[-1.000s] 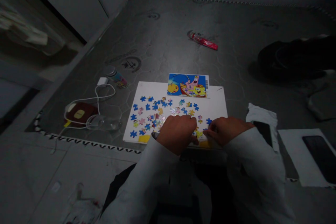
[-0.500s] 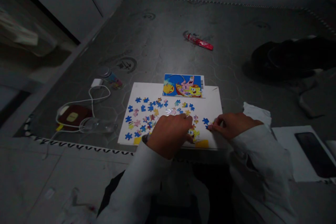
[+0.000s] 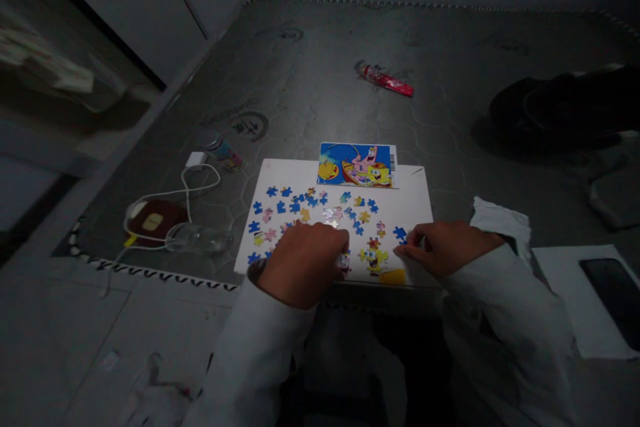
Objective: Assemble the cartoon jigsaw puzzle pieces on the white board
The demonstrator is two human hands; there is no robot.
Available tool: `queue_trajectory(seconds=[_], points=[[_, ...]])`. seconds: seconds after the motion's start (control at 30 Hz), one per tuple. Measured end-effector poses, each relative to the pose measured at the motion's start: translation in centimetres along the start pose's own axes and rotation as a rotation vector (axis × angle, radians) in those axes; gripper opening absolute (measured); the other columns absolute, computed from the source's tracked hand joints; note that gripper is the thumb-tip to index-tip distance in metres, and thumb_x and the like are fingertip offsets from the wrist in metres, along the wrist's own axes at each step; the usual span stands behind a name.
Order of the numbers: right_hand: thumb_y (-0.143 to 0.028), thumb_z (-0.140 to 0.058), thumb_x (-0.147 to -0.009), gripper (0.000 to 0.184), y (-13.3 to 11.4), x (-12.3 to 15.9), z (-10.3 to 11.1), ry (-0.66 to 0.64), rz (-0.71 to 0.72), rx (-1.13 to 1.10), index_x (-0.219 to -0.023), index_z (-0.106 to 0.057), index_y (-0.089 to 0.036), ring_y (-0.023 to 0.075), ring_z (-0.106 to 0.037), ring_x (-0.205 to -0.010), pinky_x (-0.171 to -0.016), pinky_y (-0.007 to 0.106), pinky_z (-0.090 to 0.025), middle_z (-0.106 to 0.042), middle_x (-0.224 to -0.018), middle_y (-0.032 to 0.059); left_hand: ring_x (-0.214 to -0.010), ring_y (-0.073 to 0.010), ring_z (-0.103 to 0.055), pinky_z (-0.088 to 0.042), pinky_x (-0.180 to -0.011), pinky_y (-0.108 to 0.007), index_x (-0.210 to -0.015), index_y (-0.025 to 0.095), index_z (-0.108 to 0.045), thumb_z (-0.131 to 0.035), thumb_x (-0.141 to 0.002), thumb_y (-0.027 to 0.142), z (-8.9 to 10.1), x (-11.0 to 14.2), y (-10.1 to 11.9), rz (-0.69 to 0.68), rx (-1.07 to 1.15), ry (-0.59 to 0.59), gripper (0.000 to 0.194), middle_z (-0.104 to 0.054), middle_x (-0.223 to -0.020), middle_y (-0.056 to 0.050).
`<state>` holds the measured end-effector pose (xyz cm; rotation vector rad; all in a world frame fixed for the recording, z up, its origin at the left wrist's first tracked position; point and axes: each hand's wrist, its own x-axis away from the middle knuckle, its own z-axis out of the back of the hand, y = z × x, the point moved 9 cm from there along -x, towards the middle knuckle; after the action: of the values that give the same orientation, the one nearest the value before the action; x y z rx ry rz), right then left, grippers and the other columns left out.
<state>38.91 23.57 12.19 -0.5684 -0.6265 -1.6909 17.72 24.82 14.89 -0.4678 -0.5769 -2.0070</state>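
Note:
Many loose jigsaw puzzle pieces (image 3: 299, 199), mostly blue, pink and yellow, are spread over a white board (image 3: 420, 197). My left hand (image 3: 307, 261) is curled low over the board's front part, covering some pieces. Its fingertips touch down beside a small puzzle piece (image 3: 345, 263); whether they grip it is hidden. My right hand (image 3: 443, 247) has thumb and fingers drawn together at the board's right side, by a blue puzzle piece (image 3: 399, 233). What it pinches, if anything, is too small to tell. Between the hands lie yellow cartoon pieces (image 3: 374, 257). A picture card (image 3: 356, 165) rests across the board's back edge.
At left are a clear bottle (image 3: 197, 239), a brown box (image 3: 156, 221) with a white cable, and a patterned tube (image 3: 225, 150). A red packet (image 3: 387, 80) lies farther back. Rightward are a crumpled tissue (image 3: 500, 220), a phone (image 3: 611, 297) and a dark bag (image 3: 560, 107).
My left hand has drawn left and back from the yellow cartoon pieces, uncovering more of them. My right hand stays by the blue piece. The whole view has shifted slightly.

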Motion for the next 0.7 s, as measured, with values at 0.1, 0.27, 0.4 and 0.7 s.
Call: queue_trajectory(seconds=[0.1,0.27,0.4,0.7], points=[[-0.06,-0.07,-0.103,0.032,-0.14,-0.38,-0.53,0.011,0.034,-0.008,-0.1,-0.084,-0.031,0.0376,-0.081,-0.107,-0.086,0.05,-0.057,-0.087,-0.112,0.0107,-0.13,-0.0378,-0.081,-0.062,-0.113,-0.055,-0.14,0.026,-0.076,-0.088,-0.101,0.031,0.06,-0.04,0.87,-0.03,-0.022,0.007,0.041,-0.086,-0.135,-0.011],[-0.059,-0.069,-0.103,0.032,-0.09,-0.85,-1.04,0.0,0.057,-0.001,-0.101,-0.083,-0.032,0.0376,-0.082,-0.11,-0.085,0.048,-0.056,-0.087,-0.114,0.0108,-0.13,-0.0416,-0.081,-0.063,-0.111,-0.057,-0.143,0.021,-0.074,-0.088,-0.1,0.028,0.22,-0.26,1.13,-0.027,-0.011,0.01,0.046,-0.085,-0.138,-0.015],[-0.057,-0.071,-0.102,0.029,-0.17,-0.77,-0.8,0.002,0.059,-0.003,-0.099,-0.084,-0.032,0.0356,-0.082,-0.106,-0.079,0.044,-0.055,-0.088,-0.11,0.0099,-0.129,-0.0426,-0.081,-0.063,-0.11,-0.06,-0.136,0.021,-0.077,-0.086,-0.102,0.027,0.27,-0.41,0.75,-0.011,0.007,0.013,0.035,-0.085,-0.137,-0.013],[-0.058,-0.067,-0.105,0.031,-0.42,-0.61,-0.77,-0.004,0.058,0.003,-0.1,-0.083,-0.031,0.0355,-0.082,-0.108,-0.084,0.046,-0.056,-0.088,-0.113,0.0101,-0.13,-0.0412,-0.081,-0.063,-0.109,-0.055,-0.135,0.02,-0.076,-0.089,-0.1,0.032,0.2,-0.63,0.71,-0.016,0.002,0.02,0.039,-0.086,-0.134,-0.015]])
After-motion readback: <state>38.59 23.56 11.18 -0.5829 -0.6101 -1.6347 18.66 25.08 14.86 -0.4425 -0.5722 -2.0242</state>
